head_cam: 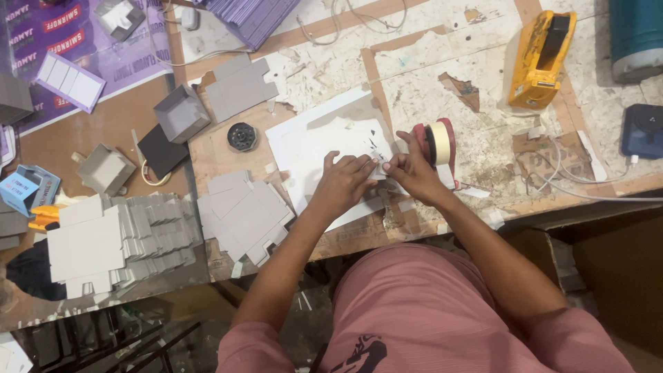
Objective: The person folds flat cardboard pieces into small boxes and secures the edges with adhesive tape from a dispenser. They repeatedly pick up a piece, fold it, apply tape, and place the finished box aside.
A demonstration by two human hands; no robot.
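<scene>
Head view, looking straight down: both hands meet over a white sheet point(311, 148) lying flat on the scuffed work surface point(442, 76). Left hand point(343, 181) and right hand point(412, 173) are nearly touching, fingers point(364, 163) of each pinched together on a small white paper piece point(379, 168) right betw. them, at the sheet's right edge. Piece is tiny, mostly hidden by fingertips; can't tell its exact shape. Dark marks show on the sheet just above it.

Handling, my read: the piece looks thin, v. light, floppy, easy to crease or tear. Best taken at its edges w/ fingertips, as it's held now, light pressure only. Prob. not slippery, matte paper.

Just beside the right hand stands a red tape dispenser point(437, 144) w/ a cream roll. Farther up right, a yellow tape dispenser point(543, 59), well apart. Left of the sheet: grey die-cut card blanks point(242, 214) fanned out, a bigger stack of blanks point(117, 242) near the surface's edge, a folded grey box point(181, 112), and a small round black object point(242, 137).
</scene>
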